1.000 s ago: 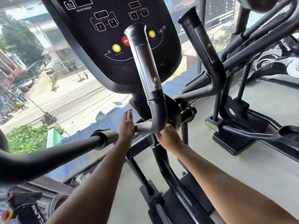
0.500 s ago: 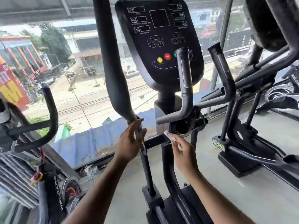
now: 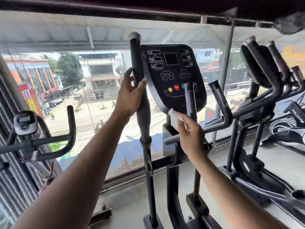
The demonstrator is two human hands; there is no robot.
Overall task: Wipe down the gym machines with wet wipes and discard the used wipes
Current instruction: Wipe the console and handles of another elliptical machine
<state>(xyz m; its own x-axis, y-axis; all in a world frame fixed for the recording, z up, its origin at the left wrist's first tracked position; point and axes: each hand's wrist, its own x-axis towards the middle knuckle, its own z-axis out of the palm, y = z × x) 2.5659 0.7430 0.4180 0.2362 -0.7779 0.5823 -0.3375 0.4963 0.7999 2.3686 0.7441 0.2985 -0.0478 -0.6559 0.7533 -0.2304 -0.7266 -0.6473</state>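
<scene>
Two bare forearms reach up from below; the right hand (image 3: 189,131) pinches a crumpled white wet wipe (image 3: 175,118) in curled fingers, pressing it against the lower edge of the black elliptical console (image 3: 171,70); the left hand (image 3: 130,95) wraps around the tall black padded swing handle (image 3: 137,63), just left of that console; beyond the right hand stands a short grey fixed grip (image 3: 189,100); past both hands, a glass window (image 3: 99,90) overlooks a street.
</scene>
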